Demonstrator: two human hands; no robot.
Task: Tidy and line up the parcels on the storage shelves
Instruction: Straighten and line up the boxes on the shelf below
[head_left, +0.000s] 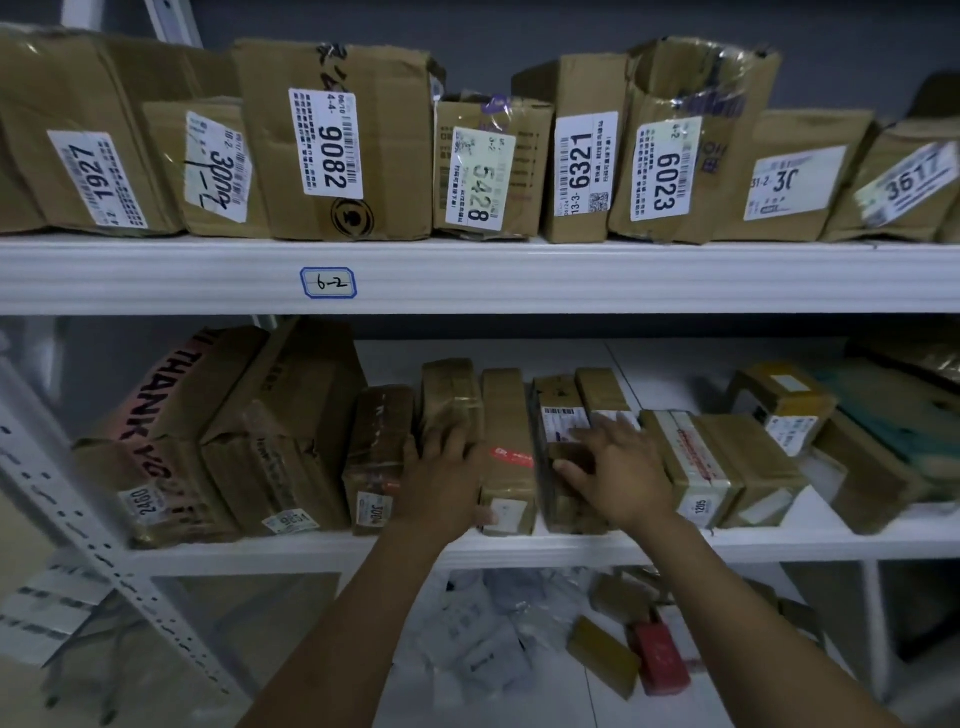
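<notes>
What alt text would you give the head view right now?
Left hand holds a taped parcel on the lower shelf; right hand presses a neighbouring parcel. Upper shelf, tagged 6-2, carries numbered boxes.

brown parcels (509, 447), white shelf (467, 275), blue-bordered tag (328, 282), red box (661, 659)
</notes>
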